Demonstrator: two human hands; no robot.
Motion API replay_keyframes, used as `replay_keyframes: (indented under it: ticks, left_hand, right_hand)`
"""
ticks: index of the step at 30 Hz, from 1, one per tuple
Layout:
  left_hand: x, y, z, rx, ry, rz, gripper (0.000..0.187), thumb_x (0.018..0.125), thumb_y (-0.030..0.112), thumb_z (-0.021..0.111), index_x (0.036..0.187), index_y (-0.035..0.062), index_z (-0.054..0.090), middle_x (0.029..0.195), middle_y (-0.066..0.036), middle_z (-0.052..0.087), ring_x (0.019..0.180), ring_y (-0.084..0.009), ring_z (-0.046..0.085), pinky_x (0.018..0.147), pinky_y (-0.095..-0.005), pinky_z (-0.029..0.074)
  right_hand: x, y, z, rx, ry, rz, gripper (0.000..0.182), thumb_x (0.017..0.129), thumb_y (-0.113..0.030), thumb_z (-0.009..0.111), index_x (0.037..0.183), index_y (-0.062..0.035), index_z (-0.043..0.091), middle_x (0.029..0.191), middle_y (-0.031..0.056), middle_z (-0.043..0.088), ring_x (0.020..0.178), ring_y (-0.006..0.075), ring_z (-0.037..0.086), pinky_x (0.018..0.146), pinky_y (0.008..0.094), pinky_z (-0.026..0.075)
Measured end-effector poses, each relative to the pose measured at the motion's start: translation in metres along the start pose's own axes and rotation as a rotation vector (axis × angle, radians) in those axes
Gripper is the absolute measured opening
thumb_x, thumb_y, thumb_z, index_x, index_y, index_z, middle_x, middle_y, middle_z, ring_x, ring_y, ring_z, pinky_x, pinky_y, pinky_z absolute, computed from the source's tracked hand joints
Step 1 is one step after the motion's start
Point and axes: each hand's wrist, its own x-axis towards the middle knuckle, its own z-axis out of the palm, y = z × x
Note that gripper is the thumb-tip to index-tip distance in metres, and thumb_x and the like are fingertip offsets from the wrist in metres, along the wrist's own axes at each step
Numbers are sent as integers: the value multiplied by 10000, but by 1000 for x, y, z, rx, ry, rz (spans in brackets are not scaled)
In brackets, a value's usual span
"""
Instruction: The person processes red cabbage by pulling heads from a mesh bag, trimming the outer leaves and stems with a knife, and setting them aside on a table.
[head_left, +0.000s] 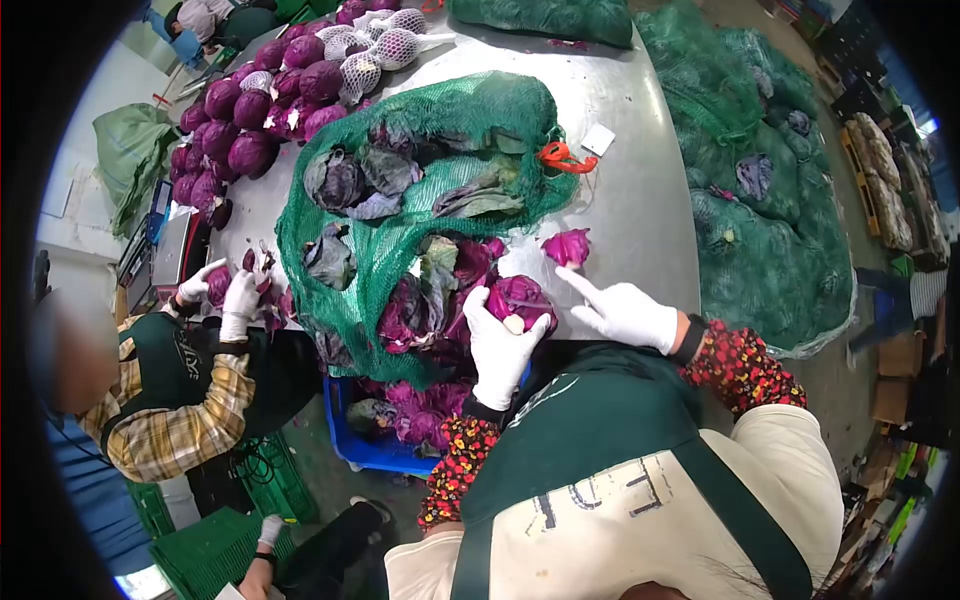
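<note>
My left hand (503, 350), in a white glove, grips a purple red cabbage (522, 298) at the table's front edge. The cabbage's pale cut stem faces me. To its right is my right hand (632, 315), also gloved, with its index finger and thumb stretched out and nothing visible in it. Just beyond that fingertip lies a loose purple cabbage leaf (568, 247). Against the held cabbage, on its left, are torn purple and dull outer leaves (425, 300). A green mesh sack (420, 215) holding more leafy cabbages spreads behind them, with an orange tie (565, 158) at its end.
A metal table (625, 190) bears a pile of peeled red cabbages (255, 110), some in white netting. Below its edge stands a blue crate (375, 455) of leaves. At left, a co-worker's gloved hands (238, 305) handle a cabbage. Full green sacks (770, 250) stand right.
</note>
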Motion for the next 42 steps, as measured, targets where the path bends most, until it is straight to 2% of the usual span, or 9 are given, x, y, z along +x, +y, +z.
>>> replay_keyframes:
  ticks: [5, 9, 11, 15, 17, 24, 27, 35, 42]
  left_hand:
    - [5, 0, -2, -23, -30, -2, 955, 632, 334, 878, 1342, -12, 341, 1278, -217, 447, 1199, -382, 465, 1018, -435, 393]
    - [8, 14, -7, 79, -102, 112, 881, 613, 310, 846, 1316, 13, 408, 1280, -184, 462, 1170, -372, 483, 973, -449, 428]
    - [2, 15, -6, 142, -78, 156, 865, 604, 296, 853, 1306, 19, 429, 1281, -177, 459, 1175, -364, 489, 980, -437, 438]
    - [7, 22, -6, 177, -99, 177, 844, 603, 289, 849, 1312, 45, 462, 1319, -156, 445, 1195, -361, 482, 996, -441, 442]
    - [12, 20, 0, 238, -123, 153, 848, 606, 294, 842, 1328, 62, 462, 1332, -158, 447, 1194, -365, 483, 981, -447, 449]
    - [16, 17, 4, 311, -176, 309, 921, 605, 304, 816, 1410, 104, 417, 1440, -147, 408, 1174, -397, 479, 918, -498, 448]
    - [8, 13, -6, 308, -226, 371, 920, 595, 261, 832, 1404, 102, 424, 1467, -164, 386, 1227, -402, 451, 984, -490, 422]
    - [-20, -16, -45, -402, -216, -74, 878, 664, 151, 847, 1395, 41, 373, 1398, -179, 439, 1291, -309, 457, 1102, -395, 363]
    - [4, 9, -30, 158, -96, 358, 908, 647, 282, 856, 1390, 44, 390, 1357, -200, 452, 1200, -377, 499, 1033, -434, 414]
  right_hand:
    - [0, 13, 11, -120, -49, -4, 589, 990, -351, 464, 1499, -131, 265, 748, 239, 639, 639, 422, 616, 633, 510, 495]
    - [18, 25, 4, -34, 298, -56, 458, 995, -384, 443, 1334, -76, 440, 887, 230, 671, 759, 422, 651, 706, 515, 514]
    - [32, 46, 2, 44, 298, 213, 389, 1011, -334, 430, 1355, -153, 441, 854, 238, 671, 800, 430, 648, 736, 507, 504]
    - [33, -5, 4, 37, 315, 8, 506, 905, -417, 598, 1325, -149, 511, 1044, 212, 668, 916, 365, 666, 798, 426, 534]
    - [44, -19, 15, 69, 330, -4, 467, 781, -359, 665, 1188, -132, 638, 1050, 173, 668, 921, 324, 671, 816, 395, 539]
    - [104, 11, 21, -283, 195, 212, 235, 829, -246, 606, 932, -52, 689, 858, 194, 659, 808, 334, 677, 667, 440, 544]
    - [117, 54, 50, -208, 387, 250, 299, 805, -375, 640, 816, -88, 724, 786, 188, 676, 766, 362, 670, 692, 451, 531]
    - [99, 36, 58, -26, 231, 313, 249, 770, -338, 657, 845, -109, 722, 786, 151, 684, 769, 338, 674, 724, 429, 537]
    - [94, 16, 55, 11, 466, 302, 284, 845, -301, 604, 1104, -214, 678, 806, 129, 683, 750, 339, 665, 651, 443, 509]
